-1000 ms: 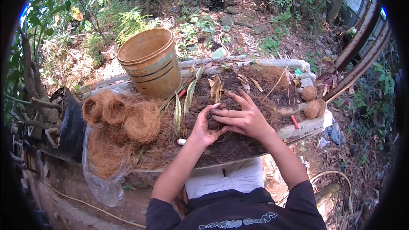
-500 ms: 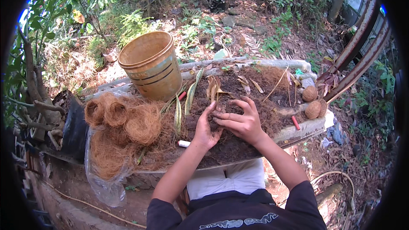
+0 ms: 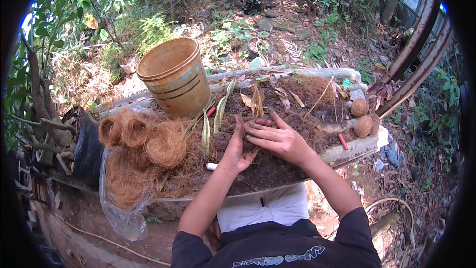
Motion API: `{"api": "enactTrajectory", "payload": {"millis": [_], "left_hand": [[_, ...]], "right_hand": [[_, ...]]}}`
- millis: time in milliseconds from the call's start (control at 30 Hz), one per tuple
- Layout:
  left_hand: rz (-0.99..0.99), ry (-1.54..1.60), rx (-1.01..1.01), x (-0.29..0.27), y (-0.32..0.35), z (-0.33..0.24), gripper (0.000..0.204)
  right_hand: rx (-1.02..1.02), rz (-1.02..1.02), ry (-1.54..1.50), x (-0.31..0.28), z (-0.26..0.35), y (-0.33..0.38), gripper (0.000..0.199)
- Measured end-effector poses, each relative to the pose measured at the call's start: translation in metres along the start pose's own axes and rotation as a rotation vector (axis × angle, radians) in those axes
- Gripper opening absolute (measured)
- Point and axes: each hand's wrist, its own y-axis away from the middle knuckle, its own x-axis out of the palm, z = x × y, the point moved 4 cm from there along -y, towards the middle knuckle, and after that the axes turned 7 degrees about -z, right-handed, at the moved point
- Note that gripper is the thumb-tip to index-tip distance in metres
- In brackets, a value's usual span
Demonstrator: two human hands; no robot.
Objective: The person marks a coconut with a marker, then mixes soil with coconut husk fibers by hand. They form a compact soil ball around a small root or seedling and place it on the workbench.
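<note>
Over the dark soil on the slab, my left hand (image 3: 238,148) and my right hand (image 3: 281,141) are cupped against each other. Between the palms is a soil clump (image 3: 250,144), mostly hidden by my fingers. Dry brown leaves (image 3: 257,100) rise just beyond my fingertips; whether they grow from the clump I cannot tell. Dirt coats the fingers of both hands. A white thread spool (image 3: 212,167) lies beside my left wrist. Two long yellow-edged green leaves (image 3: 223,109) lie to the left of my hands.
A worn yellow-brown bucket (image 3: 196,89) stands at the back left. Coconut fibre nests (image 3: 166,145) are heaped at left on clear plastic (image 3: 124,223). Fibre balls (image 3: 363,126), a red cylinder (image 3: 343,142) and a stone (image 3: 357,95) sit at right. The slab's near edge borders my lap.
My hands have closed in tighter around the soil clump, with the right fingers drawn toward the left palm. The dry leaves beyond them have shifted right and spread apart.
</note>
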Motion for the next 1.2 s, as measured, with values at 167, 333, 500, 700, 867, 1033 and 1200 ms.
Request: {"api": "enactTrajectory", "payload": {"millis": [167, 333, 500, 700, 867, 1033, 1200], "left_hand": [[-0.051, 0.012, 0.037, -0.011, -0.01, 0.009, 0.055], [0.078, 0.112, -0.084, -0.017, -0.01, 0.005, 0.059], [-0.022, 0.257, -0.097, -0.004, -0.003, 0.001, 0.046], [-0.095, 0.202, -0.025, 0.005, 0.0, 0.003, 0.03], [0.018, 0.093, 0.051, -0.011, -0.008, 0.005, 0.023], [-0.05, 0.173, 0.098, -0.008, -0.007, 0.004, 0.025], [-0.012, 0.079, 0.189, -0.006, -0.008, -0.005, 0.029]], "right_hand": [[0.009, -0.058, 0.011, 0.006, -0.007, 0.01, 0.031], [0.021, -0.117, 0.115, -0.007, 0.007, -0.006, 0.033], [0.136, -0.203, 0.181, -0.017, 0.008, -0.002, 0.04], [0.154, -0.232, 0.268, -0.005, 0.01, 0.01, 0.03], [0.151, -0.323, 0.276, 0.002, 0.009, 0.018, 0.022], [0.178, -0.24, 0.193, -0.008, 0.01, 0.006, 0.023], [0.487, -0.339, -0.125, -0.021, 0.014, 0.009, 0.024]]}}
